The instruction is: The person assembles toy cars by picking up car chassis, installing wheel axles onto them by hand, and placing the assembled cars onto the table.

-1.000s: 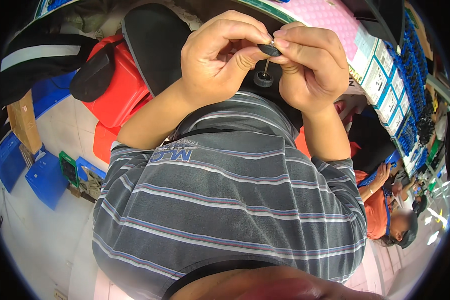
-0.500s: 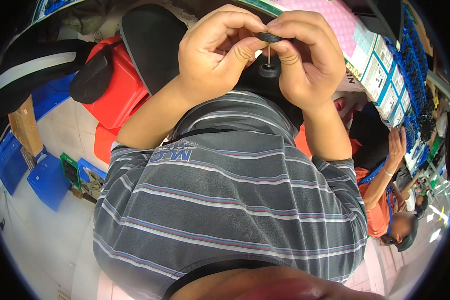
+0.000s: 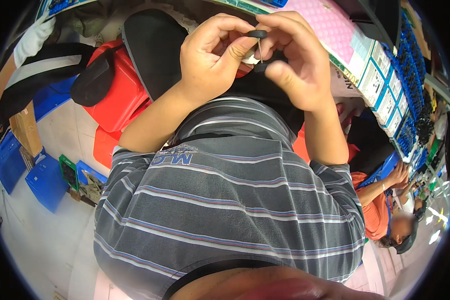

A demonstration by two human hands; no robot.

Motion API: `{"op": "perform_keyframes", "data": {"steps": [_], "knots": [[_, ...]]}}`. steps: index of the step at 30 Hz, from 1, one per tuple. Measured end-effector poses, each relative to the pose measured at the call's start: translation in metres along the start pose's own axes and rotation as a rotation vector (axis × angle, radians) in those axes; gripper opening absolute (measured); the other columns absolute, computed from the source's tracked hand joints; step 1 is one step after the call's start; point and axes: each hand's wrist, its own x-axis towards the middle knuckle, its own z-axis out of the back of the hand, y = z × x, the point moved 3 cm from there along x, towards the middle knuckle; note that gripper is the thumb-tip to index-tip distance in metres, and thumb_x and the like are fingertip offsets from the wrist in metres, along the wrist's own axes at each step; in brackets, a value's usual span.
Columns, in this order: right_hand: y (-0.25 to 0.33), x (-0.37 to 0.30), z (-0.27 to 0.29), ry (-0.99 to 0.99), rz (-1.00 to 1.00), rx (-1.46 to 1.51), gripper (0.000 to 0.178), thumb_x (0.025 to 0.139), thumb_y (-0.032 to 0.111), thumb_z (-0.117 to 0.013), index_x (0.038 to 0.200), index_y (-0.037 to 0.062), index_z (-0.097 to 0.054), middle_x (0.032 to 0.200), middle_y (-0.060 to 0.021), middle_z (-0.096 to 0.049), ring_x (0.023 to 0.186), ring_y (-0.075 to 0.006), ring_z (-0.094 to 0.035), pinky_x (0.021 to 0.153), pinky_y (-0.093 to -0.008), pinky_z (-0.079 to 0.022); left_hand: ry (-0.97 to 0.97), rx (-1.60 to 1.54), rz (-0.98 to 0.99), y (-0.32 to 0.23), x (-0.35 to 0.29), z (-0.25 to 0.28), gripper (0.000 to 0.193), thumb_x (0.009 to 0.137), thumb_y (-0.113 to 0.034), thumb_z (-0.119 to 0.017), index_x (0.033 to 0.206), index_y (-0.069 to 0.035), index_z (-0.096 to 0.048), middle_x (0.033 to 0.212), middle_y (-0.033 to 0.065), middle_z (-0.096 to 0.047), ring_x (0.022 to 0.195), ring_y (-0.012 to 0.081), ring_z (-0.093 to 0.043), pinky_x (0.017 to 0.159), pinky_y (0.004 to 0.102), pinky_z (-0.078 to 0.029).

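My left hand [image 3: 208, 61] pinches a small black wheel [image 3: 257, 34] between thumb and fingertips, up in front of my body. From that wheel a thin metal axle [image 3: 261, 50] runs down to a second black wheel [image 3: 261, 67], partly behind the right thumb. My right hand [image 3: 305, 62] is around the axle's other side, its thumb apart from its curved fingers and blurred by motion. Its fingertips are close to the upper wheel; whether they touch it is hidden. A small white bit shows behind the axle, too little to name.
A table with a pink bubbled sheet [image 3: 330, 22] lies ahead right, with blue-edged sheets [image 3: 385, 75] and many blue and black parts beyond. A person in orange [image 3: 377, 215] works there. Red stools [image 3: 116, 82] and blue bins [image 3: 47, 182] stand left. Another person's white-gloved hand [image 3: 34, 42] appears far left.
My right thumb has come away from the axle and the hand has opened. The wheels have shifted slightly left. A white-gloved hand has appeared far left; the orange-clad person's arm has lowered.
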Motion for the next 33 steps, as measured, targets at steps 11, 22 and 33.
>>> {"op": "perform_keyframes", "data": {"steps": [11, 22, 33], "knots": [[0.024, 0.049, 0.020, -0.165, 0.093, -0.935, 0.050, 0.072, 0.007, -0.085, 0.115, -0.0035, -0.061, 0.103, -0.0160, -0.064, 0.095, -0.0293, -0.064, 0.086, -0.0353, -0.052, -0.056, 0.069, 0.148, 0.024, 0.004, 0.017, 0.016, 0.101, -0.011, -0.064, 0.112, 0.000, -0.066, 0.097, 0.0040, -0.068, 0.071, 0.0053, -0.056, 0.060, 0.0189, -0.041], [-0.032, 0.051, 0.030, -0.159, 0.089, -0.881, 0.050, 0.068, 0.015, -0.089, 0.111, -0.0009, -0.067, 0.105, -0.0170, -0.068, 0.099, -0.0371, -0.066, 0.087, -0.0408, -0.054, -0.046, -0.075, 0.452, 0.051, 0.011, 0.026, 0.033, 0.102, -0.022, -0.064, 0.127, -0.001, -0.057, 0.107, 0.0059, -0.066, 0.079, 0.0078, -0.059, 0.065, 0.0231, -0.046], [0.001, 0.042, -0.001, -0.052, 0.019, -0.683, 0.064, 0.065, 0.015, -0.092, 0.121, -0.0012, -0.065, 0.117, -0.0167, -0.064, 0.107, -0.0339, -0.065, 0.094, -0.0398, -0.053, -0.063, -0.461, 0.366, 0.034, 0.013, 0.016, 0.036, 0.100, -0.007, -0.062, 0.133, 0.000, -0.051, 0.119, 0.0085, -0.064, 0.108, 0.0157, -0.065, 0.094, 0.0342, -0.054]]}}
